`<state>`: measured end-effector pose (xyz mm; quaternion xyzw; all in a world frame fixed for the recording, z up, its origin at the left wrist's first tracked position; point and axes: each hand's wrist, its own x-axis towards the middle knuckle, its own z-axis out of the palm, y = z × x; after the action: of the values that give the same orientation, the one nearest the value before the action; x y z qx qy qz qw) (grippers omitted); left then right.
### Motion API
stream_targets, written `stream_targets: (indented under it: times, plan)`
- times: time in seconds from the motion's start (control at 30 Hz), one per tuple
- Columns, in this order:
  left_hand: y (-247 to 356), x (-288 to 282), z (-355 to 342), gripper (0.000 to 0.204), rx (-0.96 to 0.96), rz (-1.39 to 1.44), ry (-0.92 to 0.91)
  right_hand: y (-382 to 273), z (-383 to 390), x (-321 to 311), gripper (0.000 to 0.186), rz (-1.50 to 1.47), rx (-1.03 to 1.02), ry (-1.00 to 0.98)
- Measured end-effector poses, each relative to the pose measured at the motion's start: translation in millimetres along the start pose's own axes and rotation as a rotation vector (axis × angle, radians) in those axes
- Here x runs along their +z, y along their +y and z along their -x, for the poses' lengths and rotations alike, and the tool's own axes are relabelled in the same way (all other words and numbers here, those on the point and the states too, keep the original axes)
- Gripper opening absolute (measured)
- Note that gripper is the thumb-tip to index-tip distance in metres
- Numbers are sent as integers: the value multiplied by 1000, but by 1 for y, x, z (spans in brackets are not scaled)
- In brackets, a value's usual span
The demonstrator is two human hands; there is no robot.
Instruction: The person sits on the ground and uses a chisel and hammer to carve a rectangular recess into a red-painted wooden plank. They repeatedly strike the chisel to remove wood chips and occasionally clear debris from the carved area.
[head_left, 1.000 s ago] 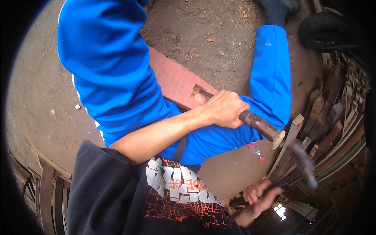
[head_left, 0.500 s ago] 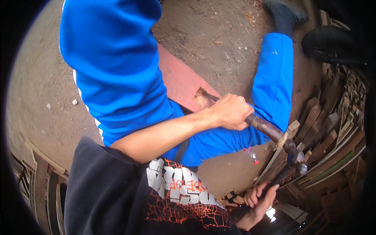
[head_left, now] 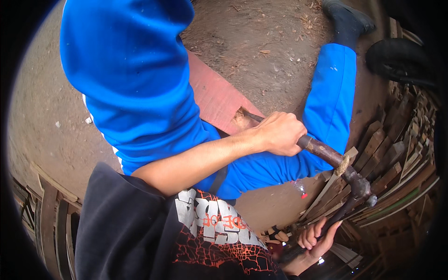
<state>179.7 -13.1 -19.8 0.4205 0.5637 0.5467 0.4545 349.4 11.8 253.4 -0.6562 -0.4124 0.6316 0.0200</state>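
My left hand (head_left: 281,133) is wrapped round a chisel (head_left: 322,151) with a thick, worn brown handle. Its dark blade reaches into a rough, pale-edged notch in a reddish wooden board (head_left: 217,95). At lower right, my right hand (head_left: 318,240) grips the dark handle of a hammer (head_left: 360,189). The hammer's head is at the butt end of the chisel and appears to meet it, though I cannot tell for sure whether they touch. Part of the board is hidden under my raised left leg in blue trousers.
My other blue-trousered leg (head_left: 330,88) stretches out on the right across the dirt floor (head_left: 261,42), which has wood chips. Stacked timber offcuts (head_left: 387,158) crowd the right side, below a black tyre (head_left: 399,58). A clear bottle (head_left: 298,187) with a red cap lies near my thigh.
My right hand and the hammer have moved slightly up and to the right, bringing the head to the chisel's butt. My left hand has stayed on the chisel.
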Motion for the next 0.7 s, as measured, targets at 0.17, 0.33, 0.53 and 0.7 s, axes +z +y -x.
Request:
stream_targets:
  times: [0.17,0.33,0.53,0.7]
  plan:
    - [-10,-20,-21,18,-258,175,149,-5,-17,-8,65,-168,-73,38]
    - [-10,-10,-3,16,-39,93,185,-15,-28,-14,64,-127,-198,61]
    - [-5,10,40,17,261,-129,-127,-8,-40,-17,62,-94,-191,-55]
    - [-7,-1,38,20,308,-148,-125,19,-45,-14,60,-106,-204,-39]
